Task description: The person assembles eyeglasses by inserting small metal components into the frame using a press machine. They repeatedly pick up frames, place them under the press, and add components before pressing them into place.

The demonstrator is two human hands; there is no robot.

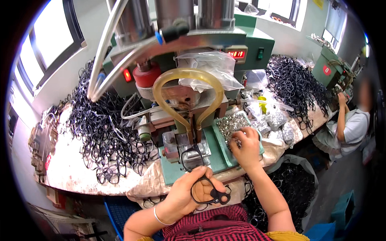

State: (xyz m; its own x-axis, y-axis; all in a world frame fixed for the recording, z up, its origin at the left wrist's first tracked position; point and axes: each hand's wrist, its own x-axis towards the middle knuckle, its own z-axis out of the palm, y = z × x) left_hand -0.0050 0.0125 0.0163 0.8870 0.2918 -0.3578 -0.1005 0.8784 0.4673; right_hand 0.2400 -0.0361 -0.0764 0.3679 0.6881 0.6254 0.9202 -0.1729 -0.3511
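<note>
My left hand (189, 193) holds a black spectacle frame front (201, 176) by its lower rim, with one lens ring set on the small fixture (189, 150) of the green press machine (193, 80). My right hand (246, 148) reaches into a green tray (225, 152) of small silver metal parts (231, 122), fingers pinched among them. A thin bracelet sits on my left wrist.
A big heap of black frame fronts (104, 128) lies left of the machine, another heap (295, 84) at the back right. Clear bags of silver parts (277, 124) lie beside the tray. A bin of black frames (289, 188) stands below. Another person (350, 120) works at a second green machine (333, 68).
</note>
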